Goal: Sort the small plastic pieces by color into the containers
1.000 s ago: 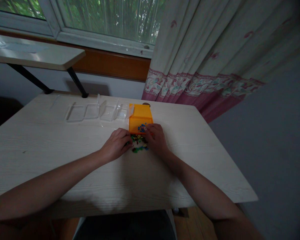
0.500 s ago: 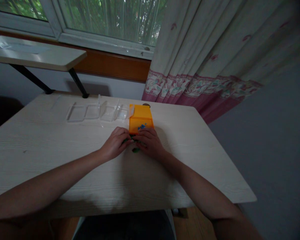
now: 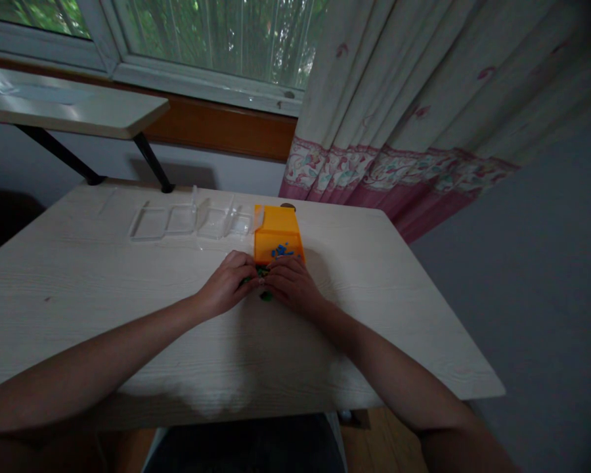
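Observation:
My left hand (image 3: 231, 282) is closed, thumb and fingers around a small dark-green object (image 3: 246, 280) that shows only in part. Just to its right, my right hand (image 3: 294, 284) has its fingers bent together and their tips almost meeting the left fingertips. What the right fingers pinch is hidden. Green and yellowish bits (image 3: 262, 270) show between the hands, and a bright green piece (image 3: 266, 296) lies below them. Directly beyond my right fingers, small blue pieces (image 3: 280, 249) lie in the front half of an open orange box (image 3: 278, 220).
Several clear plastic boxes with raised lids (image 3: 181, 220) stand in a row left of the orange box. A raised shelf (image 3: 79, 108) on black legs is at the back left. The pale wooden table (image 3: 128, 282) ends before a curtain (image 3: 374, 164) and a wall.
My right fingers have drawn slightly down from the orange box, so more of the blue pieces show. They have closed in toward my left fingertips. My left hand has hardly moved.

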Available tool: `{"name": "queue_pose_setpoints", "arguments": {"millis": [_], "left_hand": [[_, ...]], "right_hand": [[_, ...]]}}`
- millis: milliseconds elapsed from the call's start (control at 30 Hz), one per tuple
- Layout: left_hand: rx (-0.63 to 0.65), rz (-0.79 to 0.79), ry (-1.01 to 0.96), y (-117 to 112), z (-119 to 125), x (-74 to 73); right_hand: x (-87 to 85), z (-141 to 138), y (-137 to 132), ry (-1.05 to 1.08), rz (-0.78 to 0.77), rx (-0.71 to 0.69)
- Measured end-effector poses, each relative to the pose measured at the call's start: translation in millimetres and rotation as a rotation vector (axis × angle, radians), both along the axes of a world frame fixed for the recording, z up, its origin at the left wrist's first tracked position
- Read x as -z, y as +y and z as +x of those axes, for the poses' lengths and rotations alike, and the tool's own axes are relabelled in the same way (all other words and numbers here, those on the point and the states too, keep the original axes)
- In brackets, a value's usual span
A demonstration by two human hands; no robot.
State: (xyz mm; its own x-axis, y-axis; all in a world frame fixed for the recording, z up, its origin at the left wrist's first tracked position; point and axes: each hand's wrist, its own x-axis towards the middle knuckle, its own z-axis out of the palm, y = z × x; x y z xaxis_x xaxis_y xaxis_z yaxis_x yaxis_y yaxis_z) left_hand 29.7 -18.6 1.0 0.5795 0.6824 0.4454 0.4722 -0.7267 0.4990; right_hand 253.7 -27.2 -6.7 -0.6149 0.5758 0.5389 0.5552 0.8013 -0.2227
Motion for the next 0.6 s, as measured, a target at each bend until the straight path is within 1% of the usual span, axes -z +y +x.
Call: {"name": "queue_pose_setpoints", "arguments": {"millis": [67,133,200,333,400,500,600], "left_hand": [[-0.003,0.002,-0.006,0,0,-0.9],[-0.014,0.001,-0.014,-1,1,-1.2],[-0.022,-0.003,-0.016,-1,1,-0.8],[-0.022,-0.010,-0.001,0,0,0.0],[-0.019,0.002,0.009,-1,0,-0.7],[0.012,0.025,0.027,-3,0,-2.1],[0.074,0.042,0.048,-5,-1,-1.9]], "right_hand": [[-1.0,0,-1,0.009,-0.016,0.004],[-1.0,2,1,0.043,-0.019,0.045],[-0.4,5,4,0.121,-0.010,0.145],[1.2,14,16,0.287,-0.009,0.408],[2.3,18,21,0.322,-0.039,0.486],[4.2,20,25,0.322,-0.055,0.533],[6.1,19,24,0.301,-0.037,0.539]]}}
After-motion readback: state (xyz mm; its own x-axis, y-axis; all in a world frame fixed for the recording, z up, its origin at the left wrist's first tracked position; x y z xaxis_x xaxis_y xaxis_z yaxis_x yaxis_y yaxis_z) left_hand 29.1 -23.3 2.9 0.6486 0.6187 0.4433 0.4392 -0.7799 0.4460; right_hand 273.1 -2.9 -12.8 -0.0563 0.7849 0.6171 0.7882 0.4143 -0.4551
